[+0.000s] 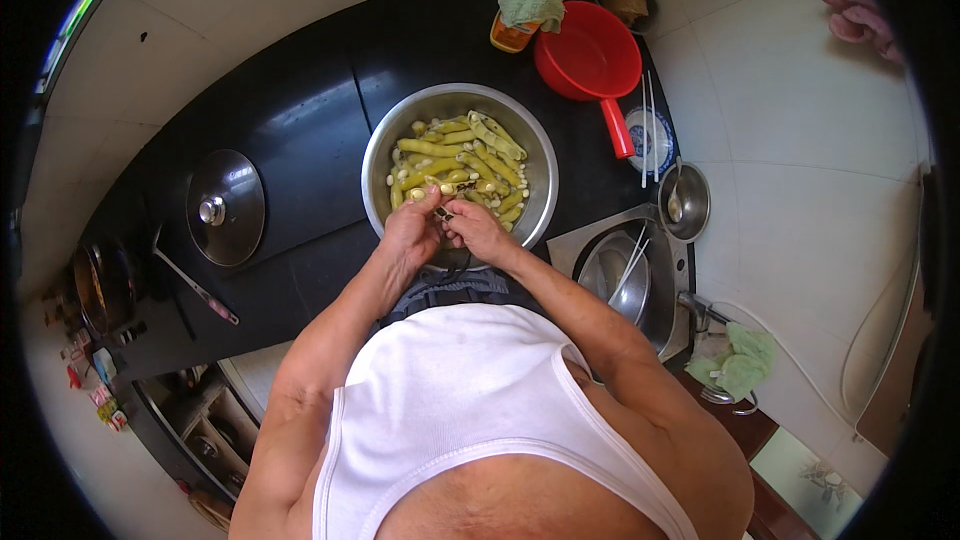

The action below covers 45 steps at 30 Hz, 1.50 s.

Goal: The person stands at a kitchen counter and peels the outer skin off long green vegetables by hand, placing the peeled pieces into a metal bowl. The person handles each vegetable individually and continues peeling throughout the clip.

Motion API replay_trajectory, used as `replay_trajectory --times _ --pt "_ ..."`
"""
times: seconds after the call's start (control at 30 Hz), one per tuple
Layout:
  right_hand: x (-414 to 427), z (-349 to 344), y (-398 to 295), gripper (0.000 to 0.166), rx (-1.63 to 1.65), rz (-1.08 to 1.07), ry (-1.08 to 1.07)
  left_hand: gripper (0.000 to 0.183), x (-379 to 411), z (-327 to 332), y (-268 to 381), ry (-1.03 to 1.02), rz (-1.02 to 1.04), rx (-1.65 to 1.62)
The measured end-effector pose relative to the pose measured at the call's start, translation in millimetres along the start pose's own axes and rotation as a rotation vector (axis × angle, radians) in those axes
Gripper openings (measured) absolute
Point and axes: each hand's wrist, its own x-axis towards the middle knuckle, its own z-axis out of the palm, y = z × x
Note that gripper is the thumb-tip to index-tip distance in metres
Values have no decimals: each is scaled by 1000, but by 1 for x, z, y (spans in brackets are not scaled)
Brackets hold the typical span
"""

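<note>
A wide stainless steel basin (546, 157) stands before me, holding many yellow-green broad bean pods (431, 148) and loose pale beans (523, 172) in what looks like water. Over its near side, my left hand (412, 229) and my right hand (481, 229) meet. Their fingertips pinch a dark-blotched broad bean pod (444, 214), partly hidden by the fingers. Just beyond the left thumb lies a split pod (466, 186) with pale beans and dark marks; whether it is part of the held one I cannot tell.
A red plastic ladle (589, 52), a patterned plate (641, 139) with chopsticks (649, 127), and a metal bowl (684, 202) with a spoon are to the right. Nearer is the sink (664, 315), holding a pan (619, 270). Leftward lie a glass lid (232, 210) and a long-handled utensil (196, 286).
</note>
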Motion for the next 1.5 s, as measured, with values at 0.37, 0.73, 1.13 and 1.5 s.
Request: replay_trajectory --times 0.37,0.73,1.13,1.5 --pt "-6 -3 0 14 164 42 -99 27 -11 9 4 32 -60 34" --pt "-8 -5 4 18 168 -5 -95 24 -15 12 2 28 -36 65" --pt "-8 -4 3 14 243 16 -108 30 -15 11 3 21 -79 68" --pt "-14 -4 -6 13 95 -5 -79 28 -15 19 1 101 -51 12"
